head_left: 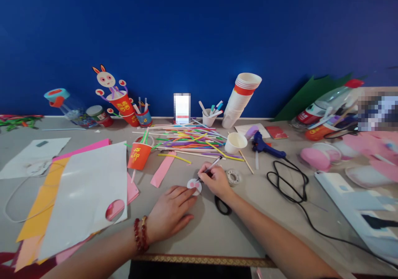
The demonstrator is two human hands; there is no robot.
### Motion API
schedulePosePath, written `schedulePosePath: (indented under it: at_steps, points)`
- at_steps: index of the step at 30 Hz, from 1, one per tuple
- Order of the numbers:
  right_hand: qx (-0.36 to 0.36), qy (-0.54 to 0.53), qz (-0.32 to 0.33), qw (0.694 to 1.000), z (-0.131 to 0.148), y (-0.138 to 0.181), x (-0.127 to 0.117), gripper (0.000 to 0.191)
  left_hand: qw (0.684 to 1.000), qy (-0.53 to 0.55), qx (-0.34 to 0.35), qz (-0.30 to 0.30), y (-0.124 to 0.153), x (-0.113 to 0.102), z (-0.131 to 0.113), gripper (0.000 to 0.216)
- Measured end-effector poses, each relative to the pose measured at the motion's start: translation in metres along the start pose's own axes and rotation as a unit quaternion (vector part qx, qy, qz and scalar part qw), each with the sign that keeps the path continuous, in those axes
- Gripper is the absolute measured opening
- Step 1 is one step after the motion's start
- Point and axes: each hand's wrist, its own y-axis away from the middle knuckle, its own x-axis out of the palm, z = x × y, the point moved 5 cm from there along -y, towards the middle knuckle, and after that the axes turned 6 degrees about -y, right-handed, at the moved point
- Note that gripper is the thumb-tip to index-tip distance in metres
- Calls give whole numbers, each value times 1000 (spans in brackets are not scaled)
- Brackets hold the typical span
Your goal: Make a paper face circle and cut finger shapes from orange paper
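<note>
A small round white paper disc (190,183) with two pink circles lies on the grey table in front of me. My left hand (174,207) rests flat with its fingers out, the fingertips pressing on the disc's lower edge. In my right hand (217,182) is a slim dark pen (216,162), its tip down at the disc's upper right. A black scissors handle (222,206) shows under my right wrist, the rest hidden. Just right of that hand sits a roll of clear tape (234,177). A pink paper strip (163,169) lies beyond my left hand.
White paper with a round hole (93,188) covers coloured sheets at left. Pipe cleaners (186,140) spread behind, near an orange paper cup (139,156) and a white cup (236,142). A blue glue gun (265,146) trails a black cable (300,202) at right. Stacked cups (241,100) lean on the wall.
</note>
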Motion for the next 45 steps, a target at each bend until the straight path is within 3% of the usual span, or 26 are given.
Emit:
schedulePosePath:
  at_steps: [16, 36, 45]
  points:
    - [14, 26, 60, 998, -5, 0, -4, 8, 1000, 1, -3, 3, 0, 1, 1, 43]
    - [19, 44, 66, 997, -6, 0, -3, 8, 1000, 2, -7, 13, 0, 0, -1, 42]
    - [2, 24, 36, 999, -1, 0, -6, 9, 1000, 2, -6, 10, 0, 0, 0, 42]
